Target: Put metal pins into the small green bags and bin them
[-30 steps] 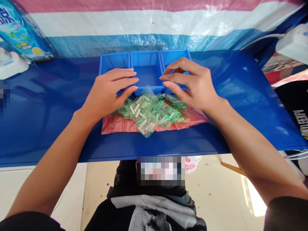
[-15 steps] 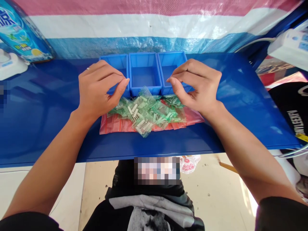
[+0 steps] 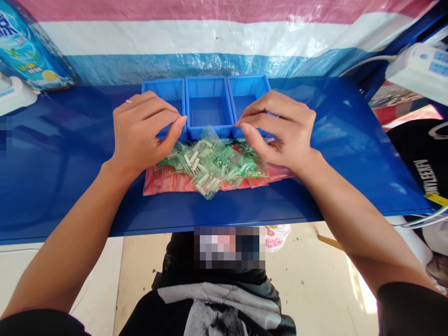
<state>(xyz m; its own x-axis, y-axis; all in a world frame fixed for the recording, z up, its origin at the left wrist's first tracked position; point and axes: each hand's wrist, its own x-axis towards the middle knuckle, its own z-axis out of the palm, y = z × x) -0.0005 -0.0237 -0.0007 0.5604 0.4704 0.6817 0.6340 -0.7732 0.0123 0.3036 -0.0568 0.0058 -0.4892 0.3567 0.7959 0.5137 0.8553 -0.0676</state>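
Observation:
My left hand (image 3: 142,130) hovers over the left blue bin and the left end of the pile, thumb tip against the bent fingers, nothing visible between them. Over the right bin's front, my right hand (image 3: 289,130) is pinched in the same way, with nothing seen in it. Three blue bins stand side by side: the left bin (image 3: 163,86), the middle bin (image 3: 210,109) and the right bin (image 3: 248,86). In front of them, small green-tinted clear bags (image 3: 210,163) with white pieces inside lie heaped on flat red plastic bags (image 3: 161,182).
A blue table (image 3: 63,186) carries everything. At the back left are a blue detergent pack (image 3: 38,56) and a white object (image 3: 14,93). A white power strip (image 3: 416,70) is at the right, above a black item (image 3: 413,149). A striped sheet (image 3: 217,37) hangs behind.
My right hand has moved slightly left and down, its fingertips now lower by the right bin's front. My left hand has hardly moved. The view has shifted a little.

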